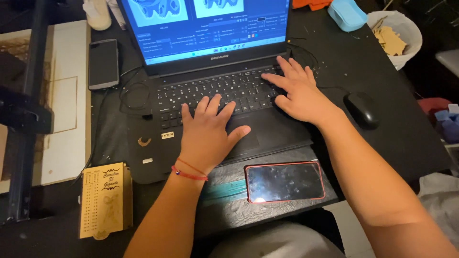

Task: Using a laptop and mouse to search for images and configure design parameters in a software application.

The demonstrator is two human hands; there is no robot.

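Note:
A black laptop (158,143) sits open on a dark desk, its screen (205,24) showing a blue program window. My left hand (206,134) lies flat on the keyboard's lower middle, fingers spread, thumb by the touchpad; a red string bracelet circles its wrist. My right hand (299,91) rests on the right side of the keyboard (210,93) with fingers apart on the keys. Neither hand holds anything.
A red-cased phone (284,182) lies in front of the laptop. A black mouse (362,109) is to the right, another phone (103,63) to the left. An engraved wooden plaque (106,199) lies near left. A white bag of wood cutouts (395,33) stands far right.

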